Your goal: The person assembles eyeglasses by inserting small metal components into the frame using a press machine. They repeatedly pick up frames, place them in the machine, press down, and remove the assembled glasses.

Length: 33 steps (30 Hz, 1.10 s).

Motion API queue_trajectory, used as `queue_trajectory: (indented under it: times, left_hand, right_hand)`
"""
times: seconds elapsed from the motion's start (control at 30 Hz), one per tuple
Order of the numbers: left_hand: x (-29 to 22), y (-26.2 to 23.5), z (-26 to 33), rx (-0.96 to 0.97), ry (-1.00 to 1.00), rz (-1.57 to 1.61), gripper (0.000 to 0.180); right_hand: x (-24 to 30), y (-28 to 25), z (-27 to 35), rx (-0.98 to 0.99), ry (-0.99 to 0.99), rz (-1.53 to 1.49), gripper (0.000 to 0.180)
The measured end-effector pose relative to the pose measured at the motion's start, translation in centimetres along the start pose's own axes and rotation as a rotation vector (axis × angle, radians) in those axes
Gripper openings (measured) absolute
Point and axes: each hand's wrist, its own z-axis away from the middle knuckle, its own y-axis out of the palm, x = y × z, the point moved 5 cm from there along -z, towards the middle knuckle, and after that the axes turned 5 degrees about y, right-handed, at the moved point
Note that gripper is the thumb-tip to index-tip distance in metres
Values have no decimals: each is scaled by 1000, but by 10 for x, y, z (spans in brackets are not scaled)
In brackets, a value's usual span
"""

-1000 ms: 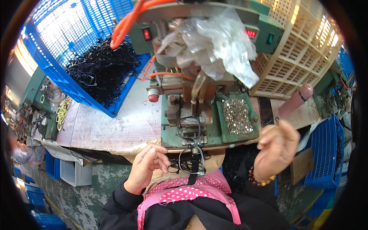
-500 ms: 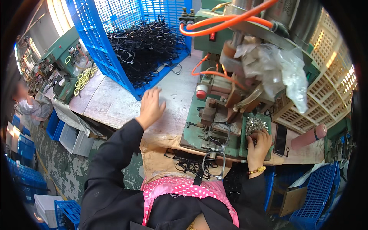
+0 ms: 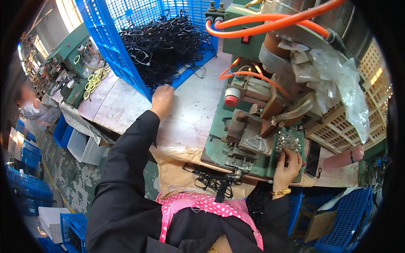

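Observation:
My left hand (image 3: 161,99) is stretched forward and rests against the lower edge of a big blue plastic crate (image 3: 110,47) filled with a heap of black eyeglass frames (image 3: 162,42). Whether its fingers grip anything is hidden. My right hand (image 3: 288,165) reaches into a small green tray of shiny metal parts (image 3: 287,142) on the green bench machine (image 3: 249,135), its fingertips in the pile. A few black frames (image 3: 215,182) lie at the near table edge above my lap.
Orange hoses (image 3: 270,25) and crumpled clear plastic (image 3: 337,80) hang over the machine. A beige crate (image 3: 354,114) and a pink cylinder (image 3: 339,159) sit on the right. Yellow rings (image 3: 93,81) lie left. Another person (image 3: 36,110) works at far left. Blue bins stand on the floor.
My left hand has reached further forward from the tabletop to the blue crate's edge. My right hand has stayed at the tray of metal parts. The view has turned left.

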Motion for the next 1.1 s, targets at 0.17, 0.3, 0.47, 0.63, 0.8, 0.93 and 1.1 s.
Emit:
queue_trajectory:
  times: [0.17, 0.3, 0.47, 0.63, 0.8, 0.93, 1.1]
  left_hand:
    - [-71, -35, 20, -81, -154, 560, 14]
    - [-66, -24, 65, 58, -656, 977, 26]
    - [-40, -60, 84, 575, -899, 1196, 14]
    - [-83, -134, 51, 284, -910, 1532, 13]
    - [-157, -223, -2, -32, -151, 1374, 21]
    - [-187, -251, -37, -191, -134, 1404, 20]
    - [-185, -240, -48, -294, -135, 1496, 25]
  right_hand:
    - [-1, -4, 1, -5, -20, -42, 17]
    - [-4, -6, -2, 1, -18, -76, 18]
    - [-2, -11, -9, 41, 166, -261, 13]
    - [43, -13, -21, 101, 293, -625, 14]
    - [95, -1, -32, 121, 204, -760, 21]
    - [109, 16, -31, 123, 268, -901, 33]
    - [118, 17, -33, 200, 320, -996, 42]
